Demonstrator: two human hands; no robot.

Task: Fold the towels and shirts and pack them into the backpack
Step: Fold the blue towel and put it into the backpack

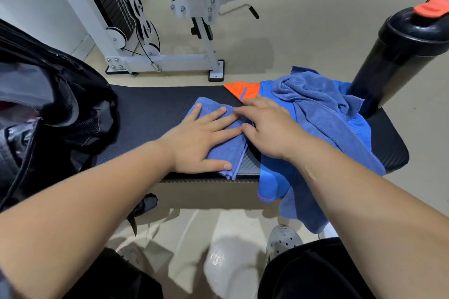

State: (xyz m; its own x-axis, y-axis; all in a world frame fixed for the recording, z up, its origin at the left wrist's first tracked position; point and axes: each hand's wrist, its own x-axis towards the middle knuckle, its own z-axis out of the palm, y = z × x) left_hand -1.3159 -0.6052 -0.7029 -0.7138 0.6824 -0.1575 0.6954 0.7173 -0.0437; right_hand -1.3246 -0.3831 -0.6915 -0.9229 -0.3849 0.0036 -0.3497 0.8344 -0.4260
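My left hand point(201, 139) flat on folded towel point(228, 150), right hand point(264, 128) fingers straight beside it, backpack point(60, 109) cut off, shirt point(269, 177) half under loose towel point(313, 102).

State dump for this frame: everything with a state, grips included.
left grip: open, flat, pressing folded towel.
right grip: open, fingertips at that towel's right edge.
folded towel: folded, flat on bench.
loose towel: crumpled, atop shirt.
shirt: unfolded, hanging off bench front.
backpack: open, at left.
shaker bottle: upright, lid on.
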